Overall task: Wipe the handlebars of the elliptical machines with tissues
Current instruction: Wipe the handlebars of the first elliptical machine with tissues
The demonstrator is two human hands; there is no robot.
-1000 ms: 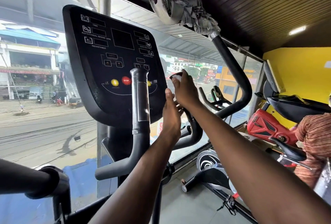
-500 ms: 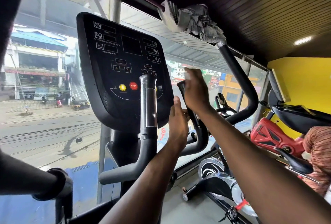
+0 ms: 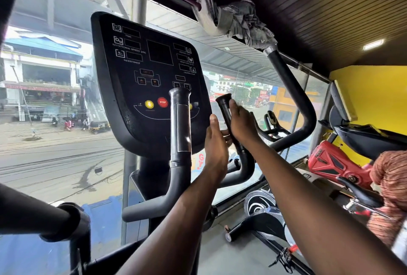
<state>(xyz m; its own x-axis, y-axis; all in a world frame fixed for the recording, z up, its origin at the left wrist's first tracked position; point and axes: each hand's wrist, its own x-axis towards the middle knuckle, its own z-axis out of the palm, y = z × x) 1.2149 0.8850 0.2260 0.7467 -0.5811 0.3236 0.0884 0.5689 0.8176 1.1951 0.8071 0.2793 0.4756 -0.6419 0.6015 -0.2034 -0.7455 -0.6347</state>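
The console (image 3: 152, 81) is black plastic with a slight sheen. The handlebars (image 3: 179, 133) look like matt black foam or rubber, one banded with a glossy silver metal plate. Crumpled grey cloth (image 3: 240, 21) wraps the upper bar's (image 3: 293, 89) end.

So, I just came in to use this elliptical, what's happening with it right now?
A person is working on the right inner handlebar, the short upright grip beside the console. Both hands are on it: the right hand wraps it from the right, the left hand is against it from the left. No tissue is visible; it may be hidden. The left inner handlebar stands untouched.
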